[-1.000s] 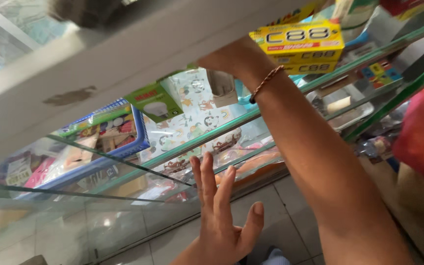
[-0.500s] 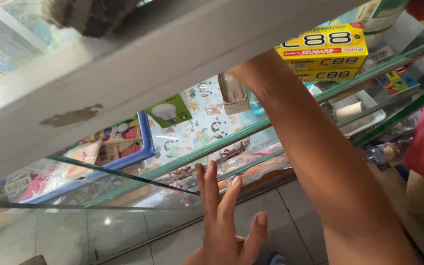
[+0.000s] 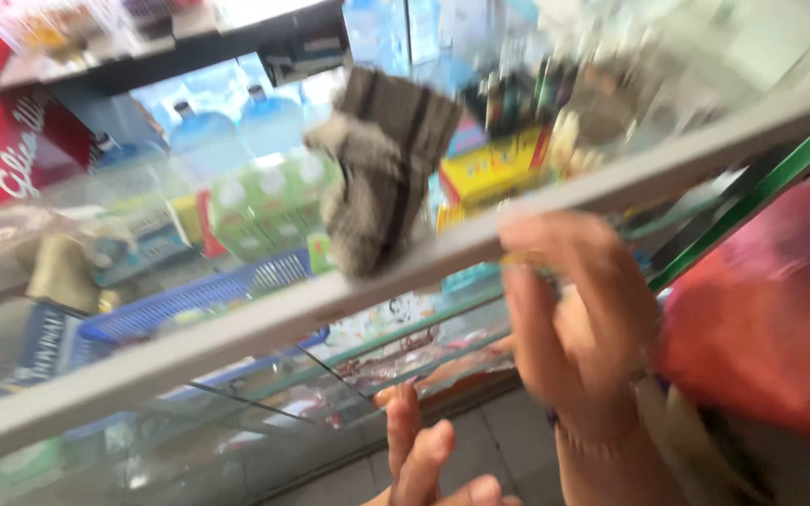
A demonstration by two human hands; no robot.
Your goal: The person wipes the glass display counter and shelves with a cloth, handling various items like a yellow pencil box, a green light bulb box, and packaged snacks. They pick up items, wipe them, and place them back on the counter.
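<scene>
Down at the bottom, the left hand (image 3: 428, 464) pokes up with its fingers straight and a little apart. It holds nothing. It sits low in front of the glass case (image 3: 236, 440), and it is too blurry to tell if the fingertips touch the glass.

Just above and to the right, the right hand (image 3: 569, 314) reaches up to the grey rail (image 3: 236, 328) that runs along the top edge of the case. The rail is long and slanted, low on the left and high on the right. The fingers are loosely bent and lie on the rail. The hand is partly open, and I cannot tell if it has anything in it. A thin band is on the wrist. A red cloth bundle (image 3: 771, 319) is just beside that arm.

A grey striped cloth (image 3: 382, 173) hangs over the rail, near the right hand but apart from it. Its long side runs up and down.

Behind the rail sits a blue basket (image 3: 189, 300), but what is in it is too blurry to see. Green packs (image 3: 255, 211) and a yellow box (image 3: 489, 173) stand farther back. Farthest away, big blue water bottles (image 3: 208, 131) stand under a dark shelf (image 3: 189, 56).
</scene>
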